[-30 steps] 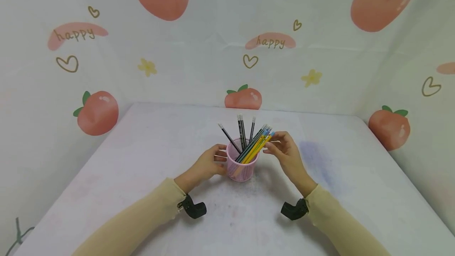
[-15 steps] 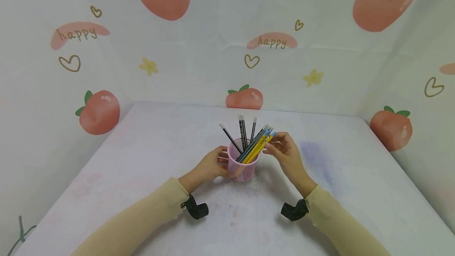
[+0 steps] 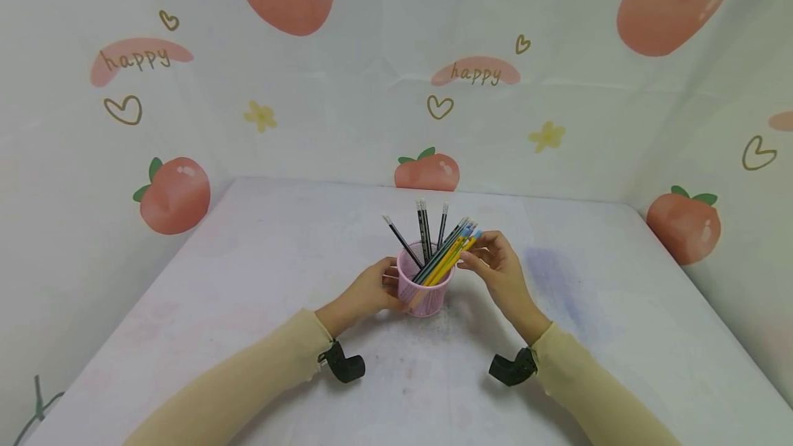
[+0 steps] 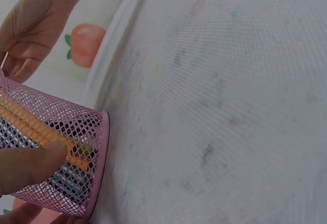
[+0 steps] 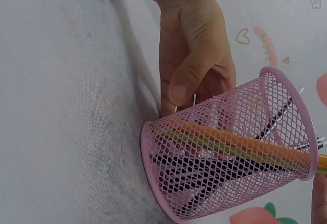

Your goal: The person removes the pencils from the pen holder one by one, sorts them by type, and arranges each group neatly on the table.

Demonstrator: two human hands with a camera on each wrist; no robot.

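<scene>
A pink mesh cup (image 3: pixel 425 294) stands near the middle of the white table (image 3: pixel 248 274), with several pencils in it. Black pencils (image 3: pixel 423 226) stand upright, while a bunch of yellow and blue pencils (image 3: pixel 451 253) leans to the right. My left hand (image 3: pixel 389 282) grips the cup's left side; its thumb (image 4: pixel 30 164) presses on the mesh of the cup (image 4: pixel 56 142). My right hand (image 3: pixel 469 257) pinches the upper ends of the leaning bunch. In the right wrist view the cup (image 5: pixel 230 157) shows a yellow pencil (image 5: pixel 240 145) inside, with the left hand (image 5: pixel 194 66) behind it.
Cloth walls printed with peaches (image 3: pixel 170 195) close in the table at the back and on both sides. Black wrist cameras (image 3: pixel 343 365) sit on both forearms. Bare tabletop (image 4: pixel 230 106) lies around the cup.
My left hand has closed in from beside the rim onto the cup's side. The right hand and the pencils have hardly moved.
</scene>
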